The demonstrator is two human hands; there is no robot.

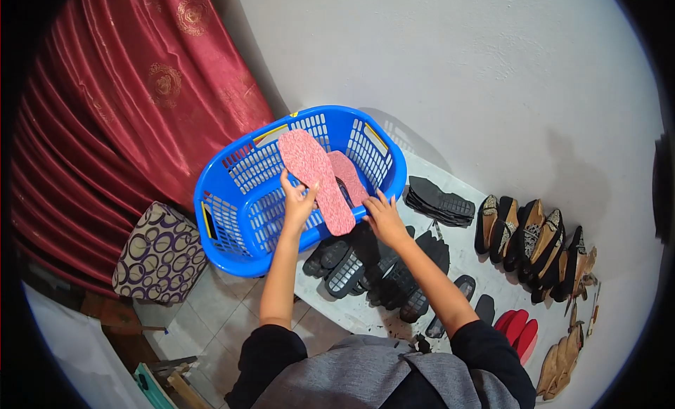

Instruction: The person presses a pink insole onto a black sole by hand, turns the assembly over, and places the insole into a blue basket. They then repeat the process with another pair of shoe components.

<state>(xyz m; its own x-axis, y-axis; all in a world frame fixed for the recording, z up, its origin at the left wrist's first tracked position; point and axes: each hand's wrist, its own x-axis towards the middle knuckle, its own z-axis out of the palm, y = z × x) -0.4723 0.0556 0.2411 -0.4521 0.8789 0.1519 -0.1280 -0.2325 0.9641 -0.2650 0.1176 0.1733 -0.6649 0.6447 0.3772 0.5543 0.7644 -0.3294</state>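
Observation:
A speckled pink shoe sole (318,180) is held over the blue laundry basket (242,268), with my left hand (300,204) closed on its left edge. Behind it, a second pink sole (357,187) slants inside the basket, partly covered by the first. My right hand (384,218) grips the basket's near right rim, its fingertips right by the lower end of the second sole. Just below the basket, black shoe soles (346,274) lie in piles on the white table (320,294).
More black soles (441,200) are stacked right of the basket. Along the wall stand several patterned shoes (534,244); red pieces (519,332) and tan shoe-shaped pieces (560,363) lie nearer me. A patterned cushion (160,253) and red curtain (155,93) are at left.

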